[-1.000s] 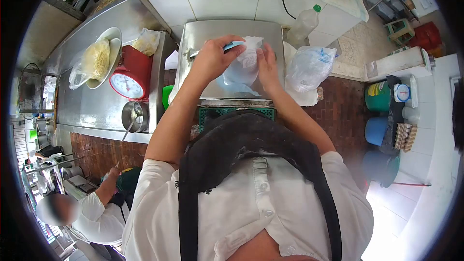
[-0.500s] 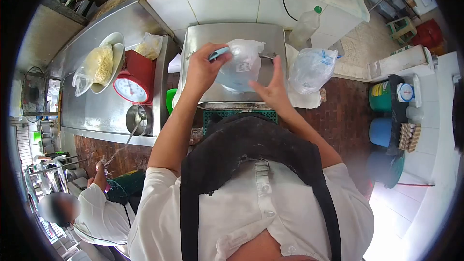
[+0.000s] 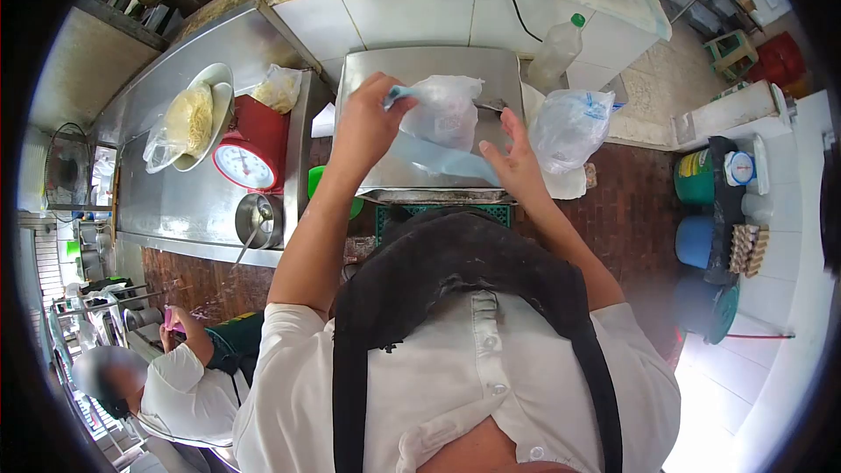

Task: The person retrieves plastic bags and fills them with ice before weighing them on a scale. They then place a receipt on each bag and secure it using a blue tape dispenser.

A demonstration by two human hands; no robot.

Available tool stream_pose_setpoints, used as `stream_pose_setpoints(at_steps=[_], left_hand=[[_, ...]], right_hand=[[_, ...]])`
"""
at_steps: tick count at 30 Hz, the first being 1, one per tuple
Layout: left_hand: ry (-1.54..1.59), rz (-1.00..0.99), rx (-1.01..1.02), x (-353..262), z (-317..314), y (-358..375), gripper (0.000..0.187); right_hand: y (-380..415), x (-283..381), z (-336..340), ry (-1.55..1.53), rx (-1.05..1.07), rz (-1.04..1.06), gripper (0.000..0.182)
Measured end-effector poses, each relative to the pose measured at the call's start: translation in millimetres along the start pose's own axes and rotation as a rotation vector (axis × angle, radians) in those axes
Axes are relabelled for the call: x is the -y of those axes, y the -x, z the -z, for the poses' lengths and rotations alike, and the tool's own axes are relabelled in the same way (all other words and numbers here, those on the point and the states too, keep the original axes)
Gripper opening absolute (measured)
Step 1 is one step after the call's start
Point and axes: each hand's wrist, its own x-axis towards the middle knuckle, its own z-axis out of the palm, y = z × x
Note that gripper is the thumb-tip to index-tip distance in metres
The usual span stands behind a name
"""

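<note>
My left hand (image 3: 363, 127) pinches one end of a light blue plastic bag (image 3: 438, 158) above a square steel tabletop (image 3: 420, 66). The blue bag stretches down to my right hand (image 3: 512, 158), whose fingers grip its other end. Between and behind my hands stands a filled clear plastic bag (image 3: 447, 109) on the steel top. A dark apron covers my chest below.
A second filled clear bag (image 3: 568, 127) and a plastic bottle (image 3: 554, 51) stand to the right. Left, a long steel counter (image 3: 188, 201) carries a red dial scale (image 3: 247, 153), noodles in a bowl (image 3: 194, 114) and a small pot (image 3: 257, 219). Another person (image 3: 166, 377) crouches lower left. Buckets (image 3: 701, 241) line the right.
The blue bag, bunched at the clear bag a second ago, is now pulled out into a strip. My right hand dropped away from the clear bag and took its lower end.
</note>
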Motion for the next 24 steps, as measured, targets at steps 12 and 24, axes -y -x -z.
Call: stream_pose_setpoints(at_steps=[12, 24], left_hand=[[0.065, -0.020, -0.033, -2, 20, -1, 0.029], [0.814, -0.147, -0.453, -38, 52, -2, 0.015]], right_hand=[[-10, 3, -9, -0.027, 0.041, -0.052, 0.079], [-21, 10, -2, -0.085, 0.028, -0.107, 0.063]])
